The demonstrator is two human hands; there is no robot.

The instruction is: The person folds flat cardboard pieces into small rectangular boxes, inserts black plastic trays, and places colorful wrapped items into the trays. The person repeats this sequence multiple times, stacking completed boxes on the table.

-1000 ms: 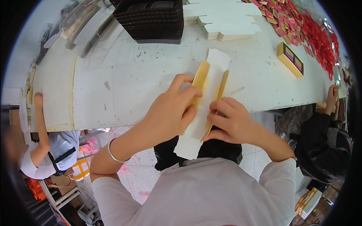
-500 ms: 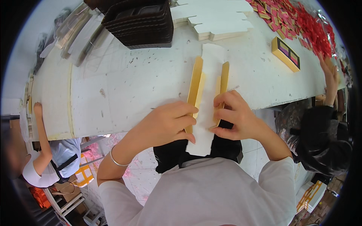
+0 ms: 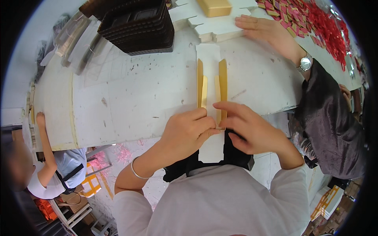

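A part-folded cardboard box, white on its flat base with gold side walls standing up, lies lengthwise at the table's near edge, its near end reaching past the edge over my lap. My left hand is closed at the left wall's near end, fingertips pinching a folded flap across the box. My right hand is at the right wall's near end, fingers apart and curved, the index reaching over the wall. Whether its fingertips press the card is hard to see.
Black plastic trays are stacked at the back left beside a pile of white card blanks. On the pile sits a gold box, next to a co-worker's hand. Red shredded filler lies far right. Another person's arm is at left.
My left hand has moved right to the box's near end; my right hand's fingers have spread. The co-worker's arm has reached in, and the gold box has moved from the right onto the blanks.
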